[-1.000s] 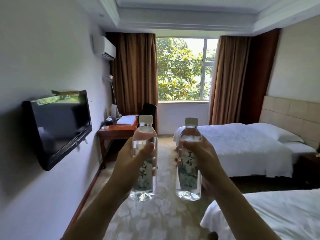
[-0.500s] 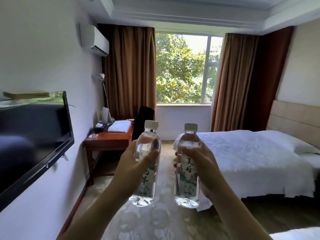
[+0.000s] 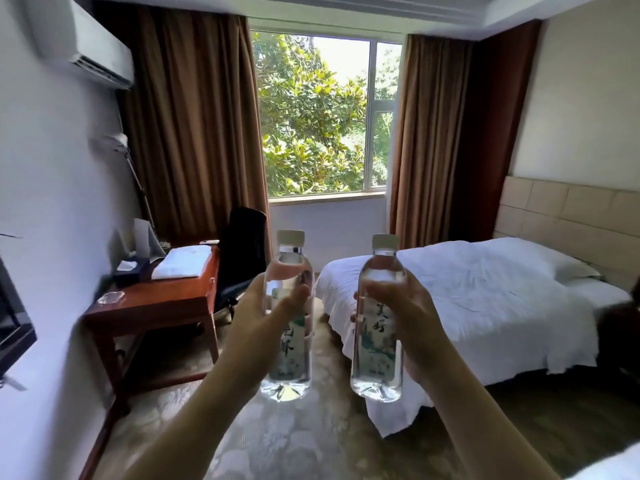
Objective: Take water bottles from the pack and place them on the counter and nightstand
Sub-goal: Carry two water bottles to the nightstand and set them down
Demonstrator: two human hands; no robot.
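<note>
From your head camera, you hold two clear water bottles upright in front of you, one in each hand, both raised in the air above the patterned carpet [image 3: 294,441]. Your left hand [image 3: 265,315] is wrapped around the middle of the left bottle [image 3: 288,317] — thumb across the near side over the top of the label, the other fingers curled behind and visible through the plastic. Your right hand [image 3: 407,315] is closed around the right bottle [image 3: 379,317] from its right side, fingertips reaching across the front above the label, palm pressed to the far side. Both bottles carry pale caps and green-and-white labels with dark characters, and they sit near each other without touching. To your left, against the wall, stands a reddish wooden desk [image 3: 152,303] bearing a folded white towel [image 3: 183,261], a dark tissue box [image 3: 130,270] and a small glass dish [image 3: 110,296]; a black chair [image 3: 242,251] is drawn up to its far end. To your right is a bed with white linen [image 3: 485,292] and a padded headboard [image 3: 568,220]. Ahead, a window [image 3: 325,116] showing green leaves sits between brown curtains [image 3: 194,126], and an air conditioner [image 3: 86,46] hangs high on the left wall. A dark screen edge [image 3: 12,323] shows at far left.
</note>
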